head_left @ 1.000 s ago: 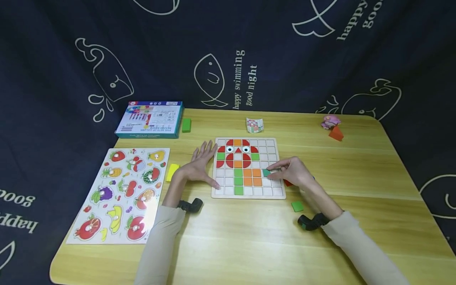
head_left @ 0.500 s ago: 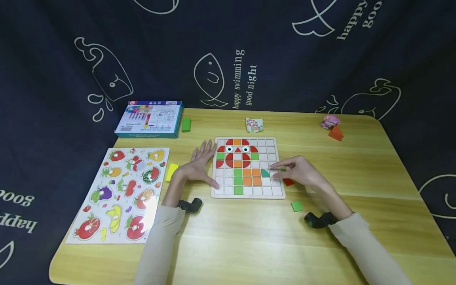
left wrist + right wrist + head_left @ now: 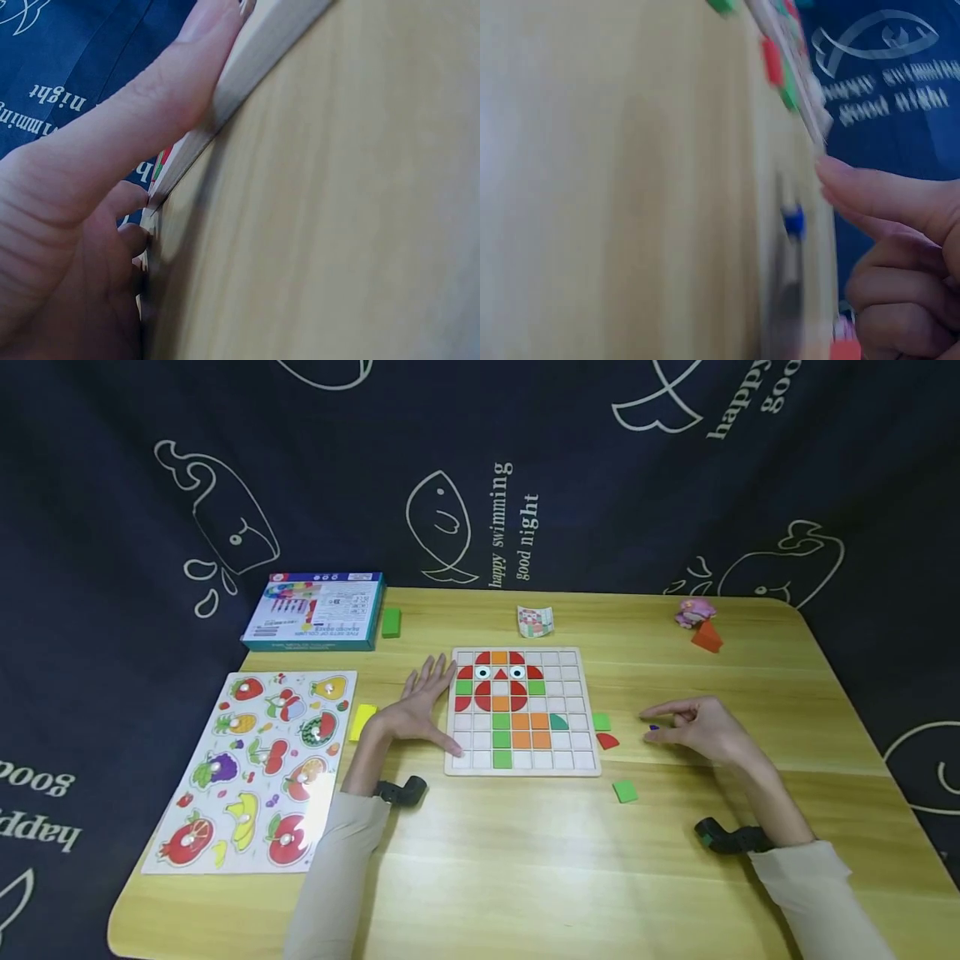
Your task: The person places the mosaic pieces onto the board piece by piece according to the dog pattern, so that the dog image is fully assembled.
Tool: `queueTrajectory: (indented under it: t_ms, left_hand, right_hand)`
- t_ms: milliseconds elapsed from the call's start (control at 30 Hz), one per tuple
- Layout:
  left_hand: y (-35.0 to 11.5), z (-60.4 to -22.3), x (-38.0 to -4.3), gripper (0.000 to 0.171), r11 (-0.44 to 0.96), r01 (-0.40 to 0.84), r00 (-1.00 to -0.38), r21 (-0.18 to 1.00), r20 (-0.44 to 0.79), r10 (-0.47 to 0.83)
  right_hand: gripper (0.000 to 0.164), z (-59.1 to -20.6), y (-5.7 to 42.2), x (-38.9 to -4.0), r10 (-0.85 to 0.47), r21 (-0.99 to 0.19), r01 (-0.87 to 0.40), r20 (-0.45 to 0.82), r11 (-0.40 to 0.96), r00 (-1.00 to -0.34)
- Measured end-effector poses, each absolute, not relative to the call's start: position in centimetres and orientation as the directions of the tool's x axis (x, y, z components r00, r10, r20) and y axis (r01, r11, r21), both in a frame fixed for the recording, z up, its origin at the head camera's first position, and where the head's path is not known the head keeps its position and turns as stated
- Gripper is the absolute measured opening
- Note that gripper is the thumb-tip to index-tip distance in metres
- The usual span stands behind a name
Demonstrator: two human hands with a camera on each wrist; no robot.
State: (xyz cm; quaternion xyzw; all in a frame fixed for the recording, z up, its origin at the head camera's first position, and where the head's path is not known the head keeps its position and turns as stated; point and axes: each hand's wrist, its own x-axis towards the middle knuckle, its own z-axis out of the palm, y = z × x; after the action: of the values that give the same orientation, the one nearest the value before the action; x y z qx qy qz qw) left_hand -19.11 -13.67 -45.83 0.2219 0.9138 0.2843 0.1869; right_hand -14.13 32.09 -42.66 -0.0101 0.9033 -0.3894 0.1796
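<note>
A square grid board (image 3: 532, 762) bears red, orange and green tiles in an owl-like pattern, with two eye tiles. A teal quarter-round tile (image 3: 558, 722) sits in a cell right of the orange tiles. My left hand (image 3: 411, 714) spreads along the board's left side, its thumb against the board edge (image 3: 247, 71). Right of the board, my right hand (image 3: 708, 733) hovers with thumb and index finger extended and apart. Nothing shows between them. A small blue object (image 3: 654, 727) lies near these fingertips; in the right wrist view the blue object (image 3: 794, 222) is blurred.
Beside the board lie a green tile (image 3: 602, 722), a red quarter-round tile (image 3: 607, 741) and another green tile (image 3: 625, 791). A fruit puzzle (image 3: 255, 768), box (image 3: 315, 610), yellow block (image 3: 363, 722), green block (image 3: 392, 623), pattern card (image 3: 535, 622), pink toy (image 3: 695, 612) and orange-red piece (image 3: 707, 637) surround it.
My right hand has let go of the teal tile in its cell and moved right, off the board, toward the blue object. The left hand has stayed in place.
</note>
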Motion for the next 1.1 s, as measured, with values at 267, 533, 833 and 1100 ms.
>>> queueTrajectory:
  t_ms: [267,533,833,1100]
  left_hand:
    - [-13.5,-45.9,-19.2,0.146,0.745,0.295,-0.833,0.599,-0.220,0.507]
    - [-13.5,-46.0,-19.3,0.145,0.735,0.297,-0.832,0.610,-0.214,0.513]
    - [-13.6,-46.0,-19.3,0.146,0.735,0.296,-0.833,0.611,-0.211,0.511]
    - [-13.5,-46.1,-19.2,0.146,0.735,0.295,-0.834,0.611,-0.210,0.510]
  right_hand:
    - [0.054,-43.6,34.0,-14.2,-0.107,-0.686,0.193,-0.370,0.701,-0.923]
    - [0.045,-43.6,32.1,-15.0,-0.085,-0.610,0.117,-0.292,0.784,-0.953]
    - [0.035,-43.6,32.1,-16.0,-0.198,-0.653,0.042,-0.290,0.756,-0.936]
    - [0.027,-43.6,32.2,-16.8,-0.197,-0.626,0.044,-0.311,0.779,-0.930]
